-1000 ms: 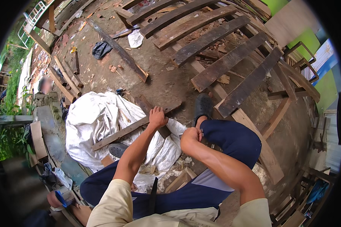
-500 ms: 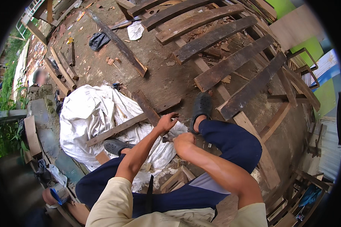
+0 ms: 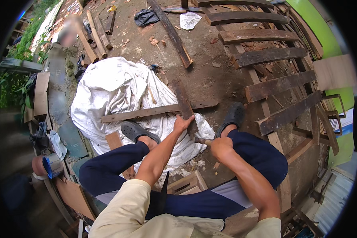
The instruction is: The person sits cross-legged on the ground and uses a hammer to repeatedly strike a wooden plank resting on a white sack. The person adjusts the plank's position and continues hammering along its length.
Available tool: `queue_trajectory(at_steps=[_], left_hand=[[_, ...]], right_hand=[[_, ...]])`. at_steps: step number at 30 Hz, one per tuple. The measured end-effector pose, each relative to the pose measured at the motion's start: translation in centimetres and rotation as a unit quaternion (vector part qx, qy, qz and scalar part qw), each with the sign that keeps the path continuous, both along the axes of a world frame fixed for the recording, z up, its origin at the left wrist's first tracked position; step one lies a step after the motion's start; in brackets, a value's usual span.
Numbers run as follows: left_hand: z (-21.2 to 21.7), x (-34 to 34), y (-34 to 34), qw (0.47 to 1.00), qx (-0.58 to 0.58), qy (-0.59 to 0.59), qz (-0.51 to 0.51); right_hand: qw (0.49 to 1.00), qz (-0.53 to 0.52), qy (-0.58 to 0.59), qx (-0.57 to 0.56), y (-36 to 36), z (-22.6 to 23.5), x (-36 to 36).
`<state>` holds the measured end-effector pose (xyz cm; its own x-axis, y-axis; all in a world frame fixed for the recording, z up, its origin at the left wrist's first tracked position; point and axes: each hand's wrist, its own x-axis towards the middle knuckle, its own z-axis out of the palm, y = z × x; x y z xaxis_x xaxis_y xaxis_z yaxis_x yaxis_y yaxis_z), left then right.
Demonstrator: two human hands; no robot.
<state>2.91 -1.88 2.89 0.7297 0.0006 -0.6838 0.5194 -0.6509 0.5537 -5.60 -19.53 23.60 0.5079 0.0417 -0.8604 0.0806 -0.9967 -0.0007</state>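
Observation:
A short dark wooden plank lies across a longer, thinner wooden strip, both over a crumpled white sack sheet. My left hand is closed on the near end of the dark plank, its thumb and fingers at the edges. Just to the right, my right hand is a fist round a short brown tool with a handle; its tip points at the plank's near end. Most of this tool is hidden by the hand, so its kind cannot be told.
My feet in dark clogs flank the work. A slatted wooden frame stretches along the right. A long dark beam lies ahead, near a black plastic bag. A low wall runs at left; a wooden frame sits between my legs.
My view has turned, shifting the scene rightward and down at the left. My left hand, earlier with fingers lifted over the plank, now grips it. The right fist stays nearby, its tool now visible.

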Motion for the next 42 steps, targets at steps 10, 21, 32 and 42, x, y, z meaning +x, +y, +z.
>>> queue_trajectory(at_steps=[10,21,32,42], left_hand=[[0.4,-1.4,-2.2,0.999,0.021,0.031,0.006],[4.1,-5.6,-0.1,0.998,0.050,-0.006,-0.045],[1.3,-14.0,8.5,0.937,0.069,-0.184,-0.289],[5.1,6.0,18.2,0.797,0.340,-0.304,-0.395]], right_hand=[[0.996,0.075,-0.038,0.005,0.6,2.9,-0.5],[0.994,0.103,-0.018,0.002,0.8,4.0,-1.3],[0.996,0.081,-0.027,0.027,0.8,2.6,-2.2],[0.998,0.055,-0.025,0.000,0.2,1.0,-2.6]])
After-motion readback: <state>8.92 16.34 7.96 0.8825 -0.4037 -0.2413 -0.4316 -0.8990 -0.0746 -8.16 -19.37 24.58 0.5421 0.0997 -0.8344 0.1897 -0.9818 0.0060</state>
